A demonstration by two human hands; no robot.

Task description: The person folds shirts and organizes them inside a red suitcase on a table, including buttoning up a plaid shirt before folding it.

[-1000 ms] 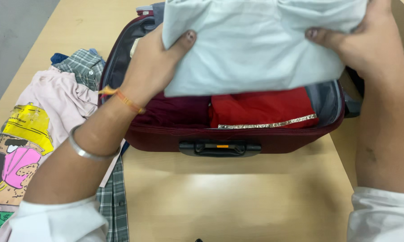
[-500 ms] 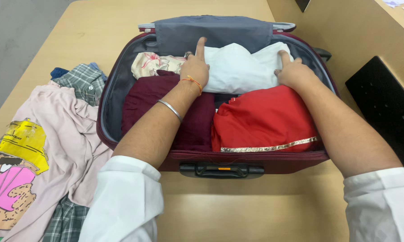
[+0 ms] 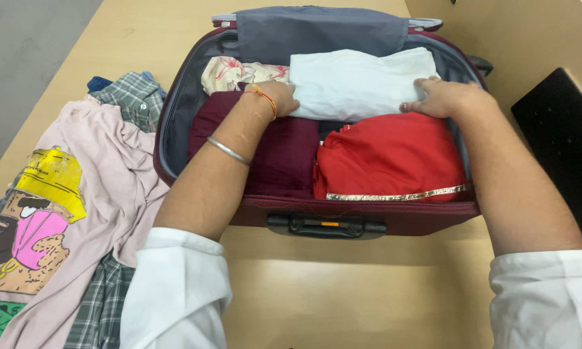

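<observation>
An open maroon suitcase lies on a wooden table. A folded pale white garment lies at its far side. My left hand grips that garment's left edge, fingers tucked under it. My right hand grips its right near corner. In front of it lie a folded dark maroon cloth and a folded red cloth with a gold border. A floral cream cloth sits in the far left corner.
A pink printed t-shirt lies over a plaid shirt on the table left of the suitcase. A black panel stands to the right. The suitcase's black handle faces me. Bare wooden tabletop lies in front.
The pale garment went from held up above the suitcase to lying flat at its far side. Both hands came down with it and now sit at its edges.
</observation>
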